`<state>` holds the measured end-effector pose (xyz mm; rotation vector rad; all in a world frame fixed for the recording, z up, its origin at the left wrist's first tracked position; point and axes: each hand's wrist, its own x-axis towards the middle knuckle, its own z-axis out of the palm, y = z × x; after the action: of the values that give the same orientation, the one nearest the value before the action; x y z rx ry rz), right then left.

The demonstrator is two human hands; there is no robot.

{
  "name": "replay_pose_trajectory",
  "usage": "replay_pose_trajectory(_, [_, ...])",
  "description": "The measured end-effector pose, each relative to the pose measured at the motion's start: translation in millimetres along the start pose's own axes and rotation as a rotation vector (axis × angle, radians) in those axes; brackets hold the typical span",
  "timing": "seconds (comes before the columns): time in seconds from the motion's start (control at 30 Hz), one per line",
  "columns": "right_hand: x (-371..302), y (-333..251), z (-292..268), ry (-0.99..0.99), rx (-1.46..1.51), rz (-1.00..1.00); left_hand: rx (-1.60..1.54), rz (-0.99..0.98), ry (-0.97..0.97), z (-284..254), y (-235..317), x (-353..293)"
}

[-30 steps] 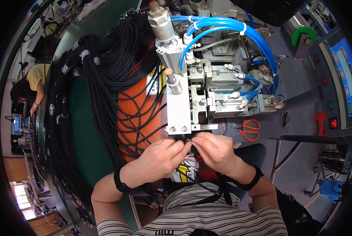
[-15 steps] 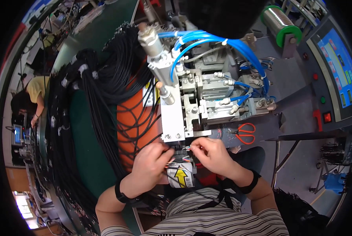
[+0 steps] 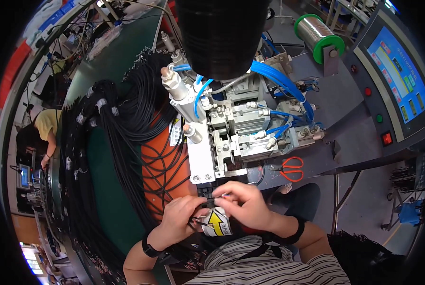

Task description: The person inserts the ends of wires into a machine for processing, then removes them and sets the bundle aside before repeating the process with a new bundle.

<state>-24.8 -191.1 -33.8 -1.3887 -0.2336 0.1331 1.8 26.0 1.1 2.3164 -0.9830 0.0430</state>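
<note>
Both hands are close together just below the front of a metal machine with pneumatic cylinders. My left hand is closed on a thin black cable, its fingertips bent toward the right hand. My right hand pinches the cable's end, where small coloured wire tips show between thumb and finger. Fingers partly hide the wires. Beneath the hands is a white label with a yellow arrow on a rounded part.
Black cable bundles cover the left bench and spill over an orange surface. Orange-handled scissors lie right of the machine. A solder wire spool and a touch screen panel stand farther right. Another person works far left.
My hands have drawn closer together, with the right hand moving left and slightly toward me. The head view has shifted, and a black cylindrical shape now covers more of the top.
</note>
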Motion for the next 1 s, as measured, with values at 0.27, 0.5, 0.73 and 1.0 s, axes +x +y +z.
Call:
replay_pose_trajectory(0.27, [-3,-3,4,0.116,0.422,0.203,-0.092,0.014,0.059,13,5,14])
replay_pose_trajectory(0.5, [-2,9,-9,0.069,0.524,0.271,-0.134,0.032,0.106,21,3,19])
replay_pose_trajectory(0.73, [1,-3,-3,0.034,0.376,0.313,0.139,0.189,0.061,21,12,16])
replay_pose_trajectory(1.0, [-13,-3,21,0.211,-0.744,-0.555,-0.226,0.09,0.118,20,8,19])
